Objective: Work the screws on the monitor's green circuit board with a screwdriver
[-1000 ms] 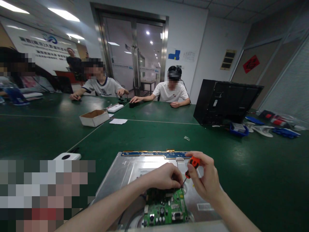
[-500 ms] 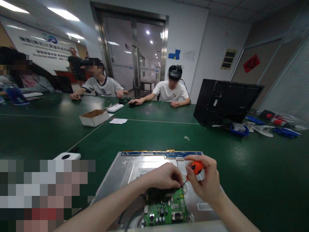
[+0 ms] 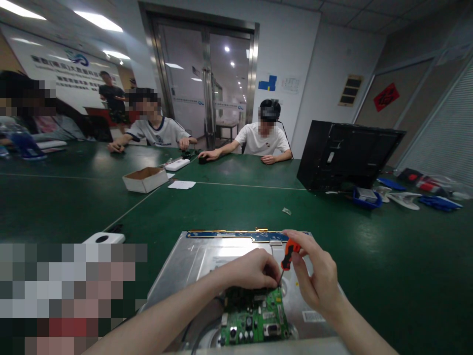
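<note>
Right hand (image 3: pixel 318 276): grasps screwdriver (image 3: pixel 286 261) at circuit board (image 3: pixel 254 318)
Left hand (image 3: pixel 254 268): curled at circuit board's far edge, hold unclear

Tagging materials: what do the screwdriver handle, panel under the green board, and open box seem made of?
Screwdriver handle: likely plastic; smooth-looking orange with black patches. Panel: probably bare metal, silvery with bright reflections. Open box: perhaps cardboard, matte white outside, brown inside.

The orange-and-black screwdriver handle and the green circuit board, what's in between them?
A thin metal shaft shows there in the head view, slanting from the handle down toward the board.
</note>
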Demonstrator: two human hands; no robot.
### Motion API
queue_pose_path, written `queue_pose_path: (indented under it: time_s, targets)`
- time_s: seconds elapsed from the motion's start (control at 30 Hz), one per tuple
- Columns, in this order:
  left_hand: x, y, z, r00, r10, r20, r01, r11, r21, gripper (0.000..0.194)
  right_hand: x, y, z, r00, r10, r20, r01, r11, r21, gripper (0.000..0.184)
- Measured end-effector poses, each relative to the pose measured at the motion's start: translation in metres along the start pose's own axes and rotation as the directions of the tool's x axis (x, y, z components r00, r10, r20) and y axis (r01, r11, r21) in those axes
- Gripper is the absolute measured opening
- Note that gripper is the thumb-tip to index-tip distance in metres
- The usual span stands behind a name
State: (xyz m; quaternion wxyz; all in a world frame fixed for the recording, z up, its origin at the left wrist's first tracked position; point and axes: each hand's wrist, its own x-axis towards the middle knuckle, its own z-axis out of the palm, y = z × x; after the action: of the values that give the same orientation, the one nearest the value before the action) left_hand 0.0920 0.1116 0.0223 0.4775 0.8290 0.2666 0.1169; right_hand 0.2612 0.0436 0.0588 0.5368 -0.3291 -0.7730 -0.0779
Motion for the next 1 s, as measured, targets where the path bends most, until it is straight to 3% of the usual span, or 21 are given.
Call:
queue_pose_path:
  time_s: [0.23,0.33,0.57,0.77,0.87,1.0]
  targets:
    - [0.0,0.001,-0.001,1.0,-0.003,0.004,0.003,1.0,-0.008,0.018,-0.016,0.007,0.011,0.986,0.103,-0.134,-0.099,0.994,0.038,0.028]
    - [0.0,0.003,-0.002,1.0,0.0,0.001,0.0,1.0,0.006,0.015,-0.019,0.008,0.013,0.981,0.136,-0.14,-0.127,0.989,0.074,0.03]
    - [-0.001,0.001,-0.001,1.0,0.015,-0.006,-0.015,1.0,0.006,0.015,-0.004,0.002,0.005,0.997,0.009,-0.079,-0.012,0.999,-0.032,0.029]
    - [-0.001,-0.001,0.001,1.0,0.0,-0.016,0.0,1.0,0.026,0.011,-0.001,-0.002,0.002,0.996,0.031,-0.079,-0.04,0.993,-0.111,0.036]
    - [0.0,-0.001,0.0,1.0,0.01,-0.006,-0.01,1.0,0.008,0.012,-0.005,0.001,0.004,0.996,0.025,-0.084,-0.033,0.995,-0.099,0.031]
    - [0.0,0.0,-0.001,1.0,0.02,0.001,-0.02,1.0,0.01,0.015,-0.014,0.006,0.009,0.989,0.094,-0.114,-0.096,0.995,-0.009,0.039]
